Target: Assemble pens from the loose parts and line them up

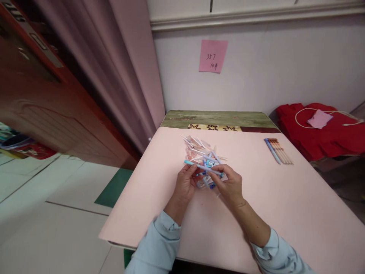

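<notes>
Both of my hands hold one light blue pen level over a heap of loose pens and pen parts on the pink table top. My left hand pinches the pen near its left end. My right hand pinches its right end. The fingers of both hands are closed on the pen. The heap lies right under and behind my fingers.
A tidy row of several pens lies at the table's right side. A red cloth with a white cord and a pink note sits beyond the right edge. A pink sticky note hangs on the wall. Curtain and wooden door stand left.
</notes>
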Available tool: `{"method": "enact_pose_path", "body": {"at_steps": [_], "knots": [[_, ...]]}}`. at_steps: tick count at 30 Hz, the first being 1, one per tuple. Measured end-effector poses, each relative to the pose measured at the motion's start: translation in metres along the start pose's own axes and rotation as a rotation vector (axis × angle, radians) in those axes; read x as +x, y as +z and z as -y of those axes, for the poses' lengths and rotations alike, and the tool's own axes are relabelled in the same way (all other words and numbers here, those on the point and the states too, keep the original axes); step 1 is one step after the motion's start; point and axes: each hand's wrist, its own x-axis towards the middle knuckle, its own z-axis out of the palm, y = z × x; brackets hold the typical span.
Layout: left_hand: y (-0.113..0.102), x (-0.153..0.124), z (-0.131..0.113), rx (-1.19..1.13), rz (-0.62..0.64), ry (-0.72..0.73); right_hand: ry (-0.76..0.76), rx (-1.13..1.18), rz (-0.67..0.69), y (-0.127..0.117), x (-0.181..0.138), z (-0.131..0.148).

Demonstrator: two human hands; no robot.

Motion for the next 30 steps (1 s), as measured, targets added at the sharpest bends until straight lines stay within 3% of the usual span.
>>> {"method": "enact_pose_path", "body": {"at_steps": [16,22,30], "knots": [[0.005,-0.001,0.000,-0.074,0.061,0.060,0.157,-0.141,0.128,0.007,-0.009,0.009],[0.000,0.004,-0.004,-0.111,-0.027,0.112,0.162,-0.057,0.170,0.010,-0.010,0.008],[0.001,0.001,-0.002,-0.082,-0.006,0.038,0.224,-0.031,0.159,0.007,-0.011,0.011]]}}
